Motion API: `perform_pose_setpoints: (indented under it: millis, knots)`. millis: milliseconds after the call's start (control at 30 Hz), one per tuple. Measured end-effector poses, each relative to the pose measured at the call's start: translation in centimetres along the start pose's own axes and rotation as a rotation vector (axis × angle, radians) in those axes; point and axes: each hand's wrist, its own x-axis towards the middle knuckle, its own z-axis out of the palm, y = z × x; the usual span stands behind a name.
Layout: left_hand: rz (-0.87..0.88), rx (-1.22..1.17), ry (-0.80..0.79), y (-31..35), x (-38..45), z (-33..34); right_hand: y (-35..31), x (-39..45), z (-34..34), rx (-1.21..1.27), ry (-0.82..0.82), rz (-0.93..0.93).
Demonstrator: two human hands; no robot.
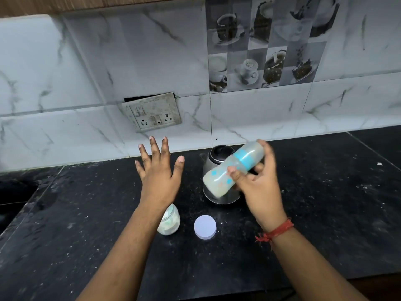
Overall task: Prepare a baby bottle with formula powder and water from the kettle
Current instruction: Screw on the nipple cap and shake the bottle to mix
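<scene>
The right hand point(258, 183) gripped the baby bottle point(233, 169) around its middle, thumb across the near side and fingers curled behind, holding it in the air above the desk point(314, 213). The bottle lay tilted, its long axis running from lower left to upper right: the milky, dot-printed base pointed down toward the left hand, and the capped end beyond the blue collar pointed up and away past the right fingertips. It was blurred, so finer detail could not be read. The left hand point(159, 177) was spread wide, fingers straight and apart, palm down, holding nothing and raised just left of the bottle's lower end. Directly behind the bottle, between the two hands and farther from the person, stood the steel electric kettle point(219, 192) with its black lid. Under the left wrist sat the open formula jar point(170, 221), and beside it, below the right hand, its round white lid point(205, 227) lay flat on the desk.
</scene>
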Motion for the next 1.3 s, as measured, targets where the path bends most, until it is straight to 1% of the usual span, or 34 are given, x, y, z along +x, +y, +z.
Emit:
perform_pose_setpoints:
  millis: [67,100,133,233,267,300,400,467,500,533,600,633,667,800,867,900,967,1000,1033,1100,1167,1200,1233,1267,1300]
  knots:
    - [0.0,0.003,0.0,0.0,-0.1,-0.3,-0.3,0.0,0.2,0.06,0.133,-0.062]
    - [0.0,0.003,0.001,0.0,-0.1,-0.4,-0.2,-0.1,0.3,0.074,0.157,-0.086]
    - [0.002,0.002,0.001,0.0,-0.1,-0.4,-0.2,-0.2,0.4,0.066,0.143,-0.091]
    - [0.006,-0.004,0.002,0.1,-0.2,-0.6,-0.4,-0.3,0.6,-0.032,-0.076,0.004]
    - [0.005,-0.005,0.003,0.1,-0.2,-0.7,-0.6,-0.1,0.6,-0.043,-0.1,0.021]
    - [0.004,-0.006,0.003,0.1,-0.2,-0.8,-1.0,0.1,0.5,-0.03,-0.069,0.014]
    - [0.007,-0.011,0.015,0.0,-0.3,-0.9,-2.1,0.8,0.1,0.101,0.113,-0.075]
    - [0.008,-0.013,0.02,0.0,-0.4,-1.1,-2.3,1.0,0.0,0.149,0.177,-0.125]
    - [0.008,-0.014,0.02,0.0,-0.3,-1.1,-2.4,1.0,0.0,0.133,0.169,-0.123]
    - [0.008,-0.016,0.021,-0.1,-0.3,-1.1,-2.5,1.0,0.1,0.088,0.121,-0.099]
    - [0.009,-0.022,0.026,0.0,-0.3,-1.1,-2.7,1.0,0.0,-0.041,-0.042,-0.033]
    - [0.01,-0.023,0.028,0.1,-0.4,-1.2,-2.7,1.0,-0.1,-0.064,-0.089,-0.018]
    - [0.009,-0.024,0.027,0.1,-0.4,-1.2,-2.9,1.0,-0.2,-0.055,-0.086,-0.022]
    - [0.01,-0.023,0.026,0.1,-0.5,-1.3,-3.5,1.0,0.0,0.065,0.089,-0.101]
    - [0.008,-0.03,0.022,0.2,-0.4,-1.3,-3.3,1.0,0.2,0.092,0.127,-0.111]
    - [0.007,-0.032,0.02,0.3,-0.4,-1.2,-3.2,1.0,0.2,0.054,0.094,-0.096]
    - [0.01,-0.032,0.021,0.4,-0.3,-1.1,-3.1,0.9,0.1,-0.105,-0.077,-0.041]
    - [0.012,-0.033,0.023,0.5,-0.2,-1.1,-3.0,1.0,0.0,-0.149,-0.137,-0.021]
    - [0.015,-0.036,0.025,0.4,-0.1,-1.1,-3.0,1.0,-0.1,-0.14,-0.14,-0.014]
    - [0.018,-0.043,0.03,0.5,-0.1,-1.0,-3.2,1.2,-0.2,-0.033,-0.026,-0.035]
    - [0.02,-0.039,0.033,0.4,-0.2,-0.9,-3.3,1.4,-0.1,0.08,0.103,-0.097]
    - [0.02,-0.038,0.032,0.4,-0.2,-0.9,-3.1,1.4,-0.1,0.11,0.143,-0.122]
    - [0.021,-0.038,0.031,0.3,-0.1,-0.9,-3.0,1.4,-0.1,0.104,0.151,-0.127]
    - [0.021,-0.038,0.031,0.3,-0.1,-0.8,-2.9,1.4,-0.1,0.065,0.118,-0.111]
    - [0.023,-0.038,0.032,0.3,0.0,-0.8,-2.8,1.4,-0.2,-0.003,0.039,-0.077]
